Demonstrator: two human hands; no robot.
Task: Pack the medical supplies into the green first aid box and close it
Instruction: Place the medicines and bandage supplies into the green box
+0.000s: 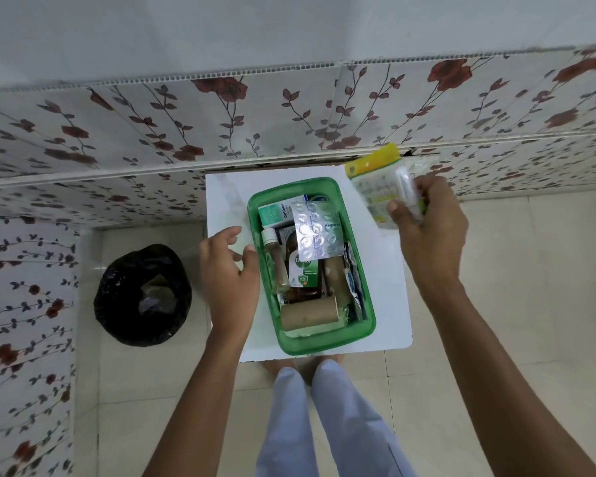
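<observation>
The green first aid box [367,297] stands open on a small white table [389,270]. Inside lie a silver blister pack [312,232], a green-white carton [274,213], a clear small bottle [276,263], a Dettol bottle [301,268] and brown bandage rolls [308,315]. My right hand [427,235] is raised to the right of the box, shut on a pale packet with a yellow top [379,180]. My left hand [229,273] hovers at the box's left wall, fingers apart, holding nothing. I see no lid.
A bin lined with a black bag [141,294] sits on the tiled floor left of the table. Floral-patterned panels [221,125] run behind and along the left. My legs in pale trousers [310,425] stand at the table's near edge.
</observation>
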